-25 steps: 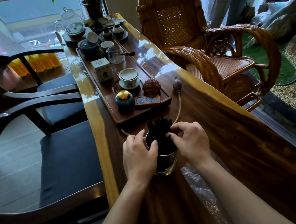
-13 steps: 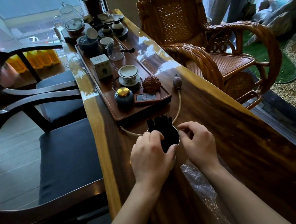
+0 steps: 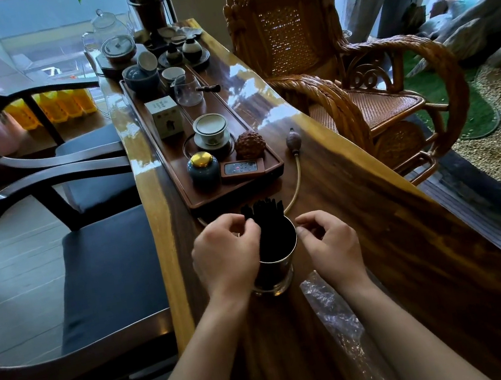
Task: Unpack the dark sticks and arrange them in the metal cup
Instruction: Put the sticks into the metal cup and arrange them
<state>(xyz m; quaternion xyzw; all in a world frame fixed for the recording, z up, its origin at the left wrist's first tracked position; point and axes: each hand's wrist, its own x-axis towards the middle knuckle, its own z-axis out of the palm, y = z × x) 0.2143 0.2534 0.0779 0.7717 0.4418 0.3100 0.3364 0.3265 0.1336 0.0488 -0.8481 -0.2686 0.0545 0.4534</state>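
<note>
Dark sticks [image 3: 265, 220]: standing bunched in metal cup [image 3: 274, 273] on wooden table [image 3: 383, 251]. Left hand [image 3: 225, 256]: fingertips pinched at stick tops. Right hand [image 3: 330, 247]: loosely curled, empty, beside rim. Plastic wrapper [image 3: 334, 311]: discarded, apparently emptied. Remaining, by judgement: final tidying only.

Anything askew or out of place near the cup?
The dark sticks lean left in the metal cup rather than standing straight. The empty clear wrapper lies crumpled on the table beside it.
</note>
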